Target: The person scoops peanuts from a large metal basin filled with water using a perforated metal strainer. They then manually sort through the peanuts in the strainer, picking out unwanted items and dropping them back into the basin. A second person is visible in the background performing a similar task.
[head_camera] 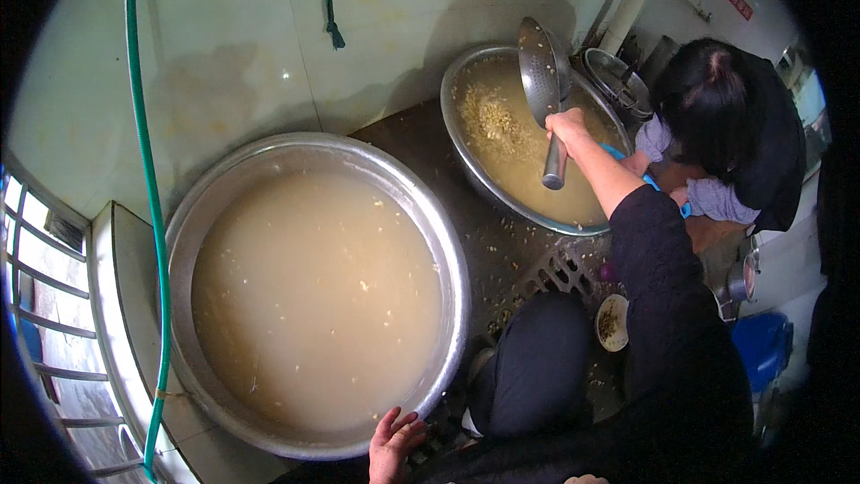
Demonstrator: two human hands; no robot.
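My right hand (568,128) grips the metal handle of a perforated skimmer ladle (537,74). The ladle's bowl is tilted up over the far basin (463,148), and a few pale bits cling to it. Cloudy water fills that metal basin, where pale yellow beans or kernels (496,117) churn near the surface. Closer to me, a larger metal basin (455,282) holds cloudy tan water with scattered pale bits floating on it. At its near rim is my left hand (395,447), fingers apart and holding nothing; whether it presses on the rim, I cannot tell.
Another person (729,121) crouches at right with hands on a blue item by the far basin. A slotted drain cover (557,272) and a small bowl (611,323) of dark bits sit on the wet floor. A green hose (144,148) hangs at left.
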